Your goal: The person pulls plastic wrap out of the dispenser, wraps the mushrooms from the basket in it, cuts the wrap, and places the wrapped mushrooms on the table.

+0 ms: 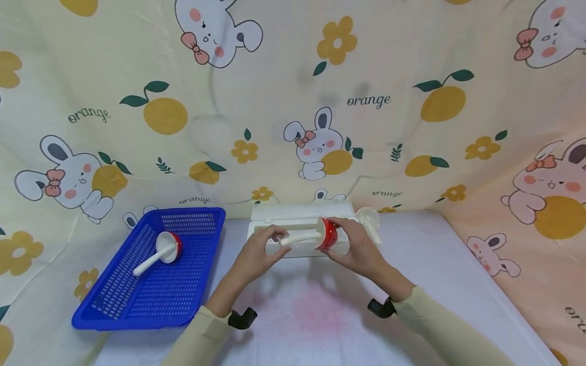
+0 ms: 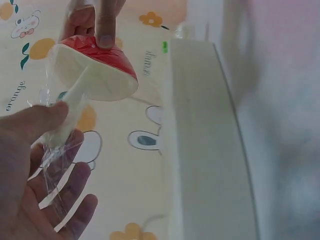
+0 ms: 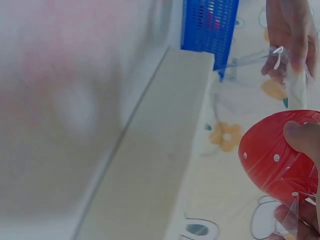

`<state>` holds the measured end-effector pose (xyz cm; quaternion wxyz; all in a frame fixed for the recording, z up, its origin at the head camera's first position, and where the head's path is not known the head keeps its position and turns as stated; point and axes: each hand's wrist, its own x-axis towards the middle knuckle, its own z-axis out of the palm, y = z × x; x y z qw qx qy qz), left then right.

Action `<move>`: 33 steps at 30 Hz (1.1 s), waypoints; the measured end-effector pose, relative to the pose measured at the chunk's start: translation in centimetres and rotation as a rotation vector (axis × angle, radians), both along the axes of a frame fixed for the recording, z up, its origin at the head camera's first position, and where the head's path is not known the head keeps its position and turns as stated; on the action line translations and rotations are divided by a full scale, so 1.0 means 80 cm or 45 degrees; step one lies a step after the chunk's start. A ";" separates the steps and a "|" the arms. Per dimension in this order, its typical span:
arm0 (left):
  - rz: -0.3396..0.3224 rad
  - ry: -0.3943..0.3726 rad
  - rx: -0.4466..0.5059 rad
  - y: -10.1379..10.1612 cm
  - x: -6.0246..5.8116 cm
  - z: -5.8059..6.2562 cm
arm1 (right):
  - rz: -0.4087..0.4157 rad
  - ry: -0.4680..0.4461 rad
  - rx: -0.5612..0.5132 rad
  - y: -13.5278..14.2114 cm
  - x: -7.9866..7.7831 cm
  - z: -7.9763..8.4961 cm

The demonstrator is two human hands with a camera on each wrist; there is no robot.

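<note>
Between my two hands, over a long white box (image 1: 299,212), I hold a mushroom-shaped piece (image 1: 329,234) sideways. Its domed cap (image 3: 272,150) is red with white dots; the underside and stem (image 2: 75,95) are off-white. Clear plastic wrapping (image 2: 54,165) covers it and hangs loose around the stem end. My left hand (image 1: 254,256) pinches the stem near its tip, with the other fingers spread in the left wrist view. My right hand (image 1: 359,249) grips the cap between thumb and fingers. The box's inside is partly hidden behind the hands.
A blue perforated basket (image 1: 218,229) stands at the left, holding a similar red-and-white mushroom-shaped piece (image 1: 166,247). A whitish, plastic-wrapped item (image 1: 369,221) lies by the box's right end. Behind the white-covered table (image 1: 412,284) hangs a printed curtain (image 1: 274,91).
</note>
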<state>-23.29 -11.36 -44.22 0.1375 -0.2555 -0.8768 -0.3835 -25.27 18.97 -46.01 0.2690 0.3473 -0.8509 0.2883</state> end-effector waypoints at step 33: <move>0.214 0.217 -0.088 0.006 -0.044 0.074 | -0.008 -0.031 0.016 -0.007 -0.051 0.091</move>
